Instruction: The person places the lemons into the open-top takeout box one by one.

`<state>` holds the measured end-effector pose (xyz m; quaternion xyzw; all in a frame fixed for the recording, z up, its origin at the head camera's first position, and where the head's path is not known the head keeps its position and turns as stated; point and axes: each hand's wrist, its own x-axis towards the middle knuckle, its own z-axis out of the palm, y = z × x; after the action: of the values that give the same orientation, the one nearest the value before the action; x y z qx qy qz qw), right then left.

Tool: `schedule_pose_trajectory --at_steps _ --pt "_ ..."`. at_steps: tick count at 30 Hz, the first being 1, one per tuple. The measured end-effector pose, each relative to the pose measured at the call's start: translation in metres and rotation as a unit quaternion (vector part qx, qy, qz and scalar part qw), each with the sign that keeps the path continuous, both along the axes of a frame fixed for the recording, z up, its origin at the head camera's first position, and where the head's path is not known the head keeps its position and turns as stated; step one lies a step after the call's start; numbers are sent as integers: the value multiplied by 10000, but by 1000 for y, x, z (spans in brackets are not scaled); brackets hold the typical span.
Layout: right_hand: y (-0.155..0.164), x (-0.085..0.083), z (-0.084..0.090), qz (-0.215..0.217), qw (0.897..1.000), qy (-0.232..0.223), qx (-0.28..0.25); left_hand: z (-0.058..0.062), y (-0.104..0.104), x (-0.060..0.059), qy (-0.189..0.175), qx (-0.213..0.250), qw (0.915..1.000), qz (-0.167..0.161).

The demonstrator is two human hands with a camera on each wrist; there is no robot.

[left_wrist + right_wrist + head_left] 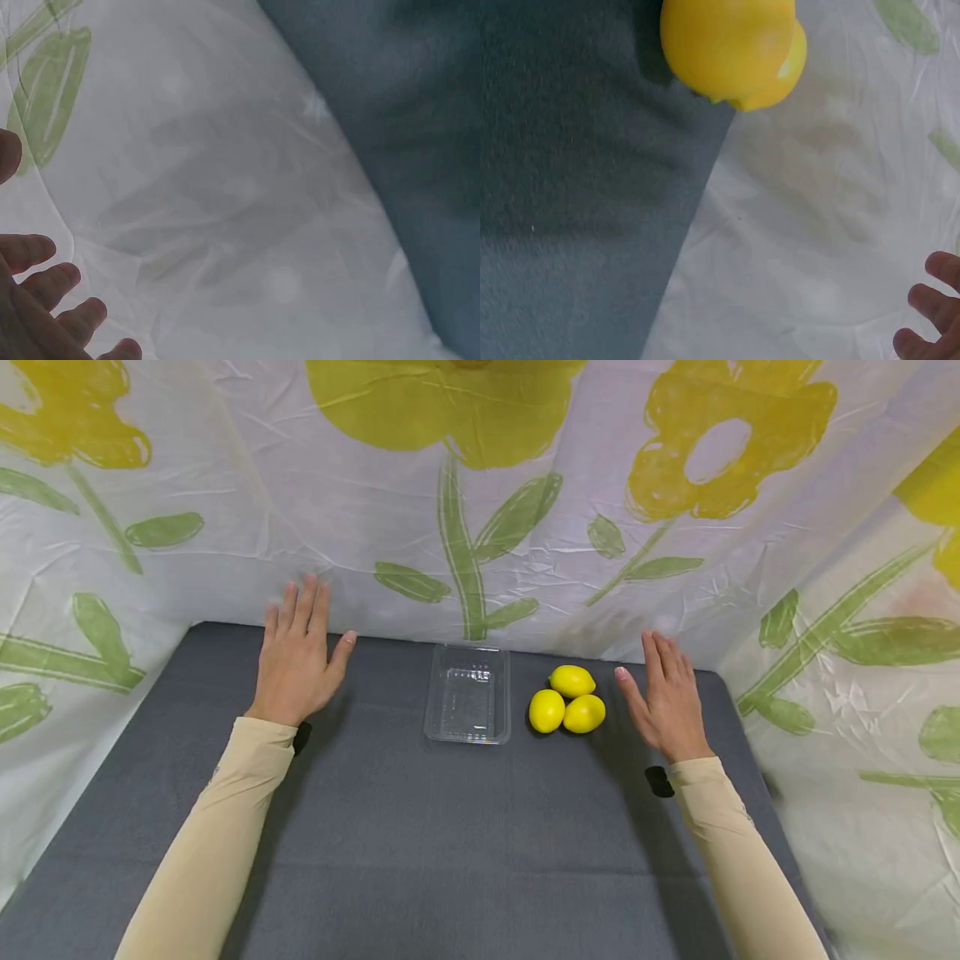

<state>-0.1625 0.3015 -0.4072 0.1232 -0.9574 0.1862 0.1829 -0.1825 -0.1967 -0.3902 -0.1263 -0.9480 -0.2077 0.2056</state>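
Observation:
A clear plastic tray lies near the far edge of the table, in the middle. Just right of it, three yellow lemons sit close together. My left hand is held left of the tray, fingers straight, with nothing in it. To the right of the lemons, my right hand also has straight fingers and holds nothing. In the right wrist view, lemons show at the top, apart from the fingertips. Only the left hand's fingers show at the corner of the left wrist view.
Dark grey cloth covers the table. White curtains with yellow flowers and green leaves hang right behind the far edge and along both sides. Both forearms wear beige sleeves and reach in from the near side.

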Motion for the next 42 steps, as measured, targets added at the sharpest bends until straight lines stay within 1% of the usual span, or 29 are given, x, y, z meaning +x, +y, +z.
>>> schedule_pose_trajectory --at_steps 2,5,7,10,14,17,21,23,25,27,31,34,35,37,42 --pt "-1 2 -2 31 9998 1 -182 -4 3 1 -38 259 9996 -145" --pt "-3 7 -5 -1 9986 -135 -507 -11 10 5 -415 858 9948 -358" --pt "-5 9 -7 -42 9969 -296 -721 -16 15 7 -769 1271 9877 -486" --pt "-8 12 -9 -131 9936 -584 -963 -26 21 11 -1264 1773 9739 -642" --pt "-13 14 -12 -173 9888 -825 -1231 -42 31 15 -1582 2240 9579 -857" --pt "-16 15 -16 -190 9855 -900 -1424 -51 41 18 -1728 2447 9494 -943" --pt "-20 17 -20 -264 9811 -924 -1680 -63 57 22 -1937 2569 9419 -968" --pt "-21 17 -21 -313 9783 -958 -1809 -68 66 23 -2045 2676 9365 -980" --pt "-23 18 -23 -363 9749 -1031 -1939 -74 74 24 -2178 2814 9293 -988" --pt "-24 19 -25 -393 9718 -1133 -2028 -80 80 24 -2356 2988 9193 -1008" --pt "-25 20 -29 -444 9685 -1284 -2086 -91 91 24 -2733 3441 8916 -1094" --pt "-26 20 -31 -477 9668 -1385 -2095 -98 96 24 -2925 3636 8766 -1176" --pt "-26 20 -32 -486 9659 -1422 -2107 -100 97 25 -2995 3639 8740 -1186" --pt "-26 21 -33 -516 9644 -1498 -2117 -102 98 26 -3110 3575 8726 -1182" --pt "-26 21 -37 -571 9621 -1634 -2109 -105 102 26 -3251 3461 8714 -1232"
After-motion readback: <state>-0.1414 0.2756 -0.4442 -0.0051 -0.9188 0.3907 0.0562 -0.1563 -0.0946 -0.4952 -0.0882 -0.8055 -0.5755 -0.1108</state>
